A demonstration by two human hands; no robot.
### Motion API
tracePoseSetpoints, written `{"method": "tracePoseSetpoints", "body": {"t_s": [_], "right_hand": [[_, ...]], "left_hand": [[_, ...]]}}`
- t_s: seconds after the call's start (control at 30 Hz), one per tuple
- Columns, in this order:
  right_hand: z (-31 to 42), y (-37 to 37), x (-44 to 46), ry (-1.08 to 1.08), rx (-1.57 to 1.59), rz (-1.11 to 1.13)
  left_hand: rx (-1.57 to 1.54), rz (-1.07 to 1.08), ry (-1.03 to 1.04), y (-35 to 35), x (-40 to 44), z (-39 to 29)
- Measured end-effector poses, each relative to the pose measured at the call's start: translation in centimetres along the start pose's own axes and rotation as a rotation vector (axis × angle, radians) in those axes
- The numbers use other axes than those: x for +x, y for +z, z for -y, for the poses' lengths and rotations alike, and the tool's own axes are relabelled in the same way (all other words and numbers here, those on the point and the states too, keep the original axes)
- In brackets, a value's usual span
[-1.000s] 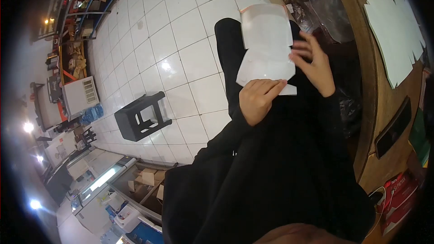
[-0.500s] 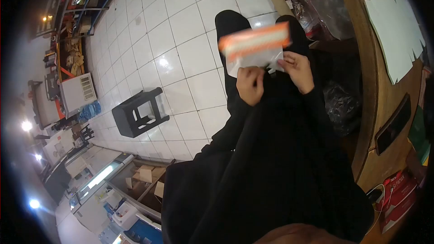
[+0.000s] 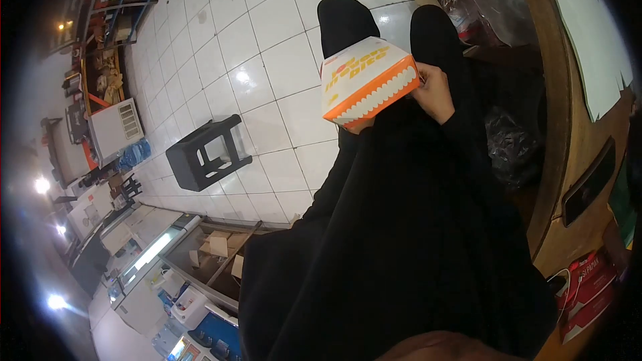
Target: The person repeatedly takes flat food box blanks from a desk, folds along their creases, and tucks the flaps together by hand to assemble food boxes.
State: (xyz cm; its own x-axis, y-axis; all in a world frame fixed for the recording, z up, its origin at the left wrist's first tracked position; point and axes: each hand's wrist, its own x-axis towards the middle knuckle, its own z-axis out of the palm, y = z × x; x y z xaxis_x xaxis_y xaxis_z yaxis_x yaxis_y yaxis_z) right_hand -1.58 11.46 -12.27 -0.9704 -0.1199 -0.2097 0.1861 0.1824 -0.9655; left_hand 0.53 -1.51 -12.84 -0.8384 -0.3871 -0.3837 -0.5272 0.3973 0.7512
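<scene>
A white and orange cardboard box (image 3: pixel 368 80) with yellow lettering is held tilted over my lap, its lid folded over and a scalloped edge facing me. My right hand (image 3: pixel 435 93) grips the box at its right end, fingers partly behind the corner. Under the near left edge of the box, only a small part of my left hand (image 3: pixel 361 126) shows; its fingers are hidden by the box.
A wooden table (image 3: pixel 555 227) at the right bears a stack of white cut sheets (image 3: pixel 588 47), a dark phone (image 3: pixel 588 180) and red boxes (image 3: pixel 588 287). A black stool (image 3: pixel 207 154) stands on the tiled floor. Plastic bags (image 3: pixel 511 147) lie beside my legs.
The flat white sheet held open earlier is now a closed box, its printed orange and white outside turned up. My left hand has moved under it, and my right hand has come to its right corner.
</scene>
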Motion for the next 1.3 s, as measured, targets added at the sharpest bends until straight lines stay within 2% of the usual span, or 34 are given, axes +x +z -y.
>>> {"method": "tracePoseSetpoints", "body": {"t_s": [0.03,0.17,0.23,0.37,0.4,0.43,0.5,0.57,0.67,0.8,0.87,0.9,0.93,0.97,1.0,1.03,1.07,1.13,1.2,1.23,1.27,1.3], "right_hand": [[-0.3,0.1,0.0,-0.001,0.124,0.009],[-0.1,0.1,0.1,0.039,0.097,0.080],[0.3,0.1,0.0,-0.045,0.098,0.083],[-0.4,0.2,0.1,0.027,0.178,0.168],[-0.5,0.5,0.1,-0.014,0.144,0.154],[-0.5,0.8,0.1,-0.057,0.109,0.142],[-0.4,0.9,0.1,-0.076,0.117,0.177],[-0.1,1.2,-0.1,-0.092,0.126,0.210],[0.1,1.4,-0.7,-0.215,-0.006,0.244],[0.1,1.1,0.4,-0.147,0.103,0.284],[3.1,0.9,1.1,-0.436,0.006,-0.102],[3.6,0.8,2.0,-0.586,-0.051,-0.267],[3.9,0.2,2.7,-0.591,-0.050,-0.265],[4.2,-0.8,3.4,-0.445,-0.033,-0.216],[4.2,-1.8,3.9,-0.302,-0.018,-0.169],[4.1,-2.7,4.4,-0.390,-0.068,-0.224],[4.3,-4.2,4.5,-0.374,-0.074,-0.169],[6.5,-5.6,3.4,-0.356,0.177,-0.054],[7.9,-5.0,1.7,-0.368,0.122,0.012],[8.9,-4.5,0.6,-0.375,0.067,0.070],[10.4,-3.9,-0.8,-0.344,0.292,0.089],[9.0,-4.2,-0.7,-0.365,0.433,0.072]], "left_hand": [[-0.041,0.022,0.032,0.0,0.3,0.6],[-0.290,0.131,0.118,-0.5,1.5,3.0],[-0.391,0.190,0.146,-1.3,1.4,4.2],[-0.440,0.292,0.265,-1.0,2.5,7.4],[-0.670,0.243,0.017,-1.9,0.0,2.1],[-0.359,0.207,0.265,-1.2,1.7,6.0],[-0.040,0.165,0.506,-1.3,2.9,8.0],[-0.567,0.308,0.283,-2.6,0.8,3.0],[-0.742,0.156,0.148,-2.7,0.0,0.9],[-0.541,0.138,0.258,-2.8,-0.4,0.7],[-0.023,0.264,0.428,-2.7,-1.5,0.7],[0.039,0.398,0.463,-2.9,-2.5,-1.2],[0.102,0.534,0.497,-3.2,-3.6,-3.0],[-0.002,0.679,0.427,-2.9,-4.2,-2.9],[-0.041,0.706,0.442,-3.6,-4.9,-4.1],[-0.047,0.514,0.578,-4.7,-5.4,-5.0],[-0.055,0.319,0.708,-6.0,-5.3,-5.8],[-0.227,-0.026,0.581,-7.7,-4.3,-7.0],[-0.664,0.014,0.713,-6.5,-2.5,-9.0],[-0.655,0.262,0.681,-6.3,-2.4,-9.6],[-0.754,0.227,0.650,-5.6,-3.0,-10.6],[-0.605,0.149,0.662,-5.7,-3.0,-10.9]]}}
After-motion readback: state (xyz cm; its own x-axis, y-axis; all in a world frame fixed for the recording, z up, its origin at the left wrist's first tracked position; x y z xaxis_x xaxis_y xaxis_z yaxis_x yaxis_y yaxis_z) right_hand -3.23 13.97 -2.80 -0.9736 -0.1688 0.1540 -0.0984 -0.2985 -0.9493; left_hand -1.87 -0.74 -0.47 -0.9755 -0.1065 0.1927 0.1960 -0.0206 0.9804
